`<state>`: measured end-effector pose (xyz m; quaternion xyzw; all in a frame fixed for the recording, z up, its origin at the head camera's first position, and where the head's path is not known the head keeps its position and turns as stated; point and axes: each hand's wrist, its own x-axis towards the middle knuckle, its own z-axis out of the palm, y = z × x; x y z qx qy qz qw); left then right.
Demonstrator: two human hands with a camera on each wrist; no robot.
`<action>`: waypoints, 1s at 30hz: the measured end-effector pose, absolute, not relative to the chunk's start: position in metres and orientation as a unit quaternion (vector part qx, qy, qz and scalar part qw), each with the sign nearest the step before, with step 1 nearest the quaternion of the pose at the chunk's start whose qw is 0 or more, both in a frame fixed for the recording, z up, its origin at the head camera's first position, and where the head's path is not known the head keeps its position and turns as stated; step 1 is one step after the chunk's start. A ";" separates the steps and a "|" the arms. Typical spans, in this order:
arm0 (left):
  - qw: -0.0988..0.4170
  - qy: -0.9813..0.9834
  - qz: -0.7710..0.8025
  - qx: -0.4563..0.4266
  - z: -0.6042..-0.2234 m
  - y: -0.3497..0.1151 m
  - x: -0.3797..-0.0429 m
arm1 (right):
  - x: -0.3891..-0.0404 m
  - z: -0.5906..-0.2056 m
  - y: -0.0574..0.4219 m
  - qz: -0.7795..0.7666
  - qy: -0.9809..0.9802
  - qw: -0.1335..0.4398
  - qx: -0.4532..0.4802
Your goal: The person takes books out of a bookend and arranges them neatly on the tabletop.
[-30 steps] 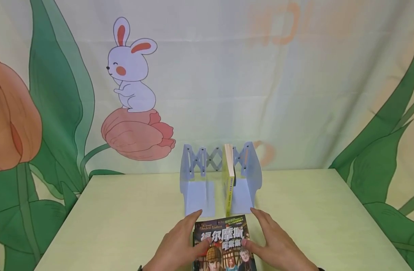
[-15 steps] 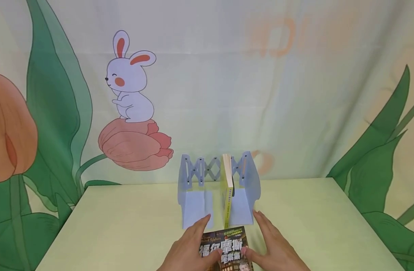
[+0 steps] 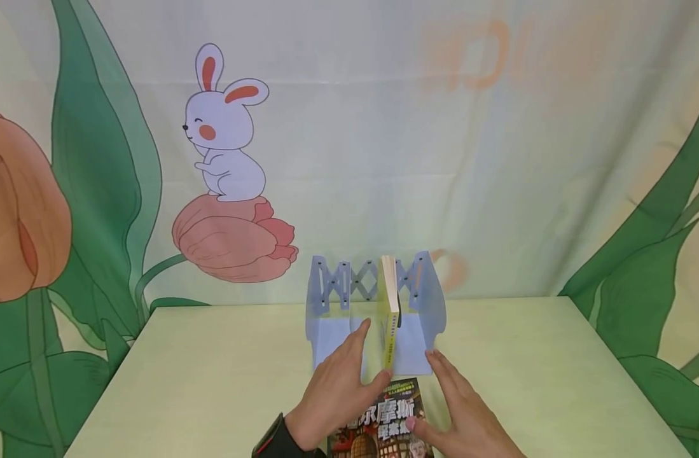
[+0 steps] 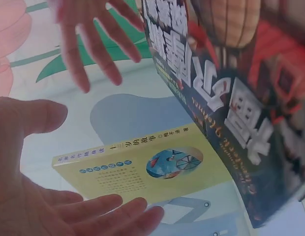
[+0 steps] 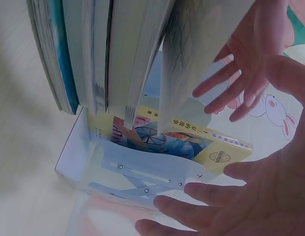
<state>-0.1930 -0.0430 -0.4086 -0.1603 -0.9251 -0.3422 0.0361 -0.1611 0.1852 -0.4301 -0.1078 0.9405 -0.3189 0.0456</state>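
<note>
My left hand [image 3: 340, 385] reaches over the near left part of a pale blue expandable bookend [image 3: 432, 299], fingers extended and thumb spread. Its thumb tip overlaps the lower end of a thin yellow book [image 3: 392, 337] that stands upright between the bookend's sides. In the left wrist view the fingers lie close beside that book's cover. My right hand [image 3: 466, 416] hovers with spread fingers at the right of a dark-covered book [image 3: 378, 436] with white Chinese lettering. That book tops a stack of several books [image 5: 123, 64], their page edges showing in the right wrist view.
A pale yellow-green table [image 3: 212, 375] carries everything. Behind it hangs a backdrop cloth [image 3: 349, 146] printed with a rabbit and tulips. A black band [image 3: 280, 439] circles the left wrist.
My left hand has moved forward from the stack's left side towards the yellow book. The right hand stays at the stack's right. The head view has shifted slightly.
</note>
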 end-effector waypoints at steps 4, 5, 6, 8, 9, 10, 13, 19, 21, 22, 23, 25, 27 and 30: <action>0.061 -0.924 -0.343 -0.159 -0.406 -0.038 -0.201 | -0.160 -0.428 0.186 -0.322 0.939 0.034 -0.113; 0.066 -0.924 -0.343 -0.159 -0.405 -0.037 -0.203 | -0.160 -0.428 0.186 -0.323 0.939 0.031 -0.115; 0.071 -0.923 -0.342 -0.159 -0.405 -0.035 -0.205 | -0.159 -0.427 0.186 -0.324 0.939 0.027 -0.117; 0.080 -0.923 -0.342 -0.158 -0.404 -0.033 -0.209 | -0.159 -0.428 0.186 -0.325 0.938 0.020 -0.120; 0.083 -0.923 -0.342 -0.158 -0.404 -0.032 -0.211 | -0.158 -0.428 0.186 -0.327 0.937 0.016 -0.122; 0.086 -0.922 -0.342 -0.158 -0.404 -0.031 -0.212 | -0.158 -0.428 0.186 -0.330 0.936 0.010 -0.125; 0.090 -0.920 -0.345 -0.160 -0.403 -0.029 -0.218 | -0.156 -0.429 0.186 -0.333 0.932 -0.020 -0.138; 0.099 -0.921 -0.343 -0.156 -0.402 -0.023 -0.227 | -0.154 -0.431 0.187 -0.340 0.920 -0.084 -0.177; 0.099 -0.923 -0.339 -0.153 -0.402 -0.022 -0.229 | -0.154 -0.431 0.187 -0.346 0.916 -0.088 -0.181; 0.098 -0.923 -0.338 -0.152 -0.402 -0.021 -0.230 | -0.154 -0.431 0.187 -0.349 0.915 -0.088 -0.181; 0.098 -0.924 -0.337 -0.151 -0.402 -0.021 -0.232 | -0.154 -0.431 0.187 -0.351 0.915 -0.085 -0.179; 0.094 -0.925 -0.338 -0.149 -0.402 -0.019 -0.234 | -0.153 -0.431 0.187 -0.354 0.915 -0.081 -0.176; 0.090 -0.926 -0.337 -0.146 -0.402 -0.018 -0.236 | -0.153 -0.431 0.187 -0.355 0.916 -0.074 -0.172; 0.086 -0.927 -0.335 -0.142 -0.400 -0.017 -0.239 | -0.153 -0.431 0.187 -0.356 0.916 -0.067 -0.171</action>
